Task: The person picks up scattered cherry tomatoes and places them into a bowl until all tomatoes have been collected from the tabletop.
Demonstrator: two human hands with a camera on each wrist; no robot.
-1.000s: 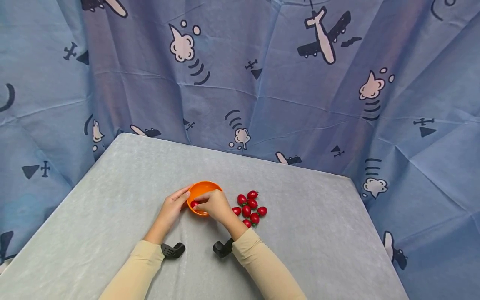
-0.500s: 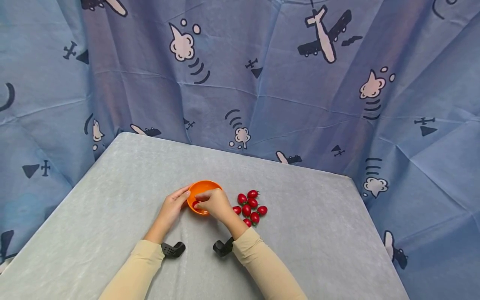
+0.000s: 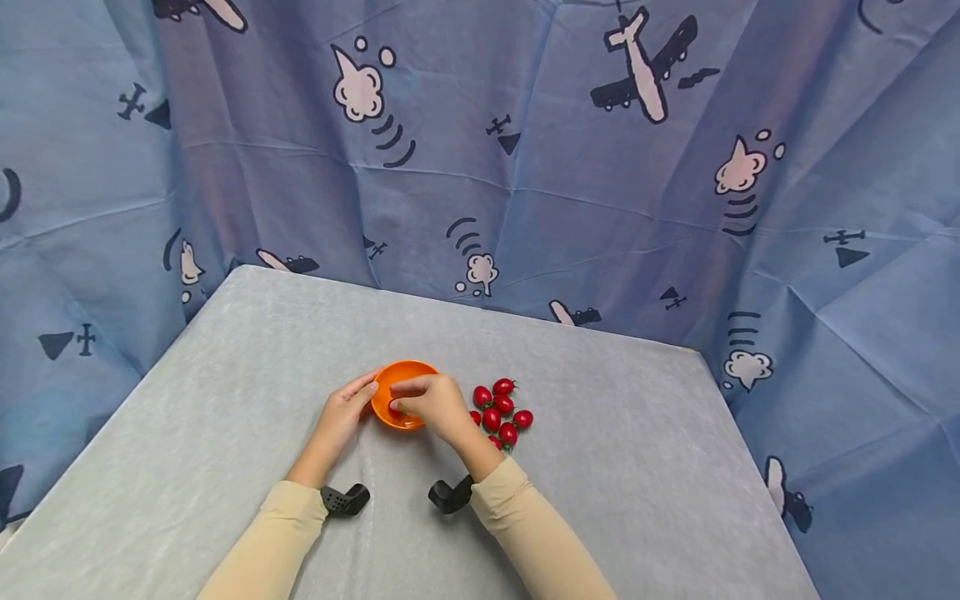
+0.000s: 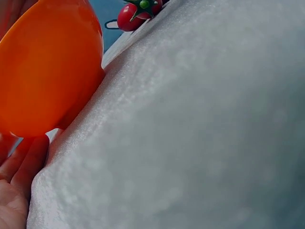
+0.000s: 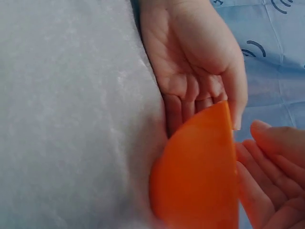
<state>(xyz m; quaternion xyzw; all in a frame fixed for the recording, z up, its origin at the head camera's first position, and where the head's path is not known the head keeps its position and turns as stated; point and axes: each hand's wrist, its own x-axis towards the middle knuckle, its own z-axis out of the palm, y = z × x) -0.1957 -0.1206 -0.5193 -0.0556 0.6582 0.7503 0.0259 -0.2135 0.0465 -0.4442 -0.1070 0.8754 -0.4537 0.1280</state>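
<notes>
An orange bowl [image 3: 408, 370] stands on the cloth-covered table. My left hand [image 3: 341, 417] holds its left side, thumb at the rim and fingers along the outer wall; the right wrist view shows this left hand [image 5: 190, 57] behind the bowl [image 5: 200, 171]. Inside the bowl, a red cherry tomato [image 3: 393, 408] is partly hidden by the right thumb. My right hand [image 3: 442, 408] reaches over the near right rim, its thumb and fingers spread apart. In the right wrist view, a gap shows between the right hand's [image 5: 286, 191] thumb and fingers.
Several cherry tomatoes [image 3: 491, 418] with green stems lie in a cluster right of the bowl, partly behind the right wrist. The grey-white table [image 3: 637, 458] extends on both sides. A blue curtain [image 3: 420, 183] with airplane prints hangs behind it.
My right thumb and fingers have parted from the cherry tomato in the bowl, and the hand has lifted slightly. The left hand stays on the bowl. The head view has shifted a little.
</notes>
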